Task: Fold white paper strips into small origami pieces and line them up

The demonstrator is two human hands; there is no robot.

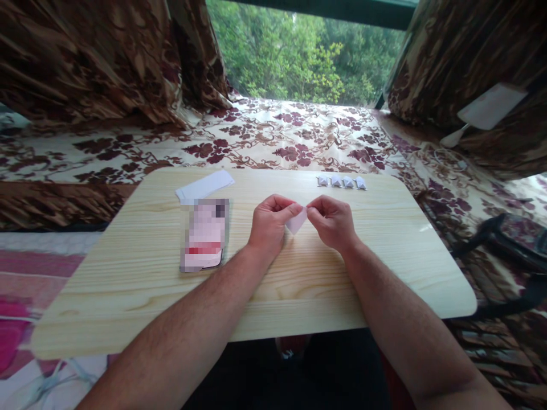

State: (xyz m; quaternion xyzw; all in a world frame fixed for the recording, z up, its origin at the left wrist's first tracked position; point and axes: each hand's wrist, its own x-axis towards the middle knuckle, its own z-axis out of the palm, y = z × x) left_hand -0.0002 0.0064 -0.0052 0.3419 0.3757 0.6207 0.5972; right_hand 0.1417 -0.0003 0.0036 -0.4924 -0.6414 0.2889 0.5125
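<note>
Above the middle of the wooden table (294, 290), a small folded piece of white paper (296, 221) is pinched between my two hands. My left hand (272, 222) grips its left side, with thumb and forefinger pressed together. At its upper right corner, the fingertips of my right hand (331, 219) are closed on the paper. A pointed lower corner hangs down between the hands. Beyond my right hand, several small folded paper pieces (336, 181) stand in a row near the table's far edge. White paper strips (205, 185) lie at the far left of the table.
A blurred-out pinkish phone-shaped object (205, 230) rests left of my left hand. A flower-patterned cloth (294, 131) covers the ledge behind the table, below a window (307, 51). Dark chair parts (499, 245) stand off the right edge. A white device (491, 106) is at the upper right.
</note>
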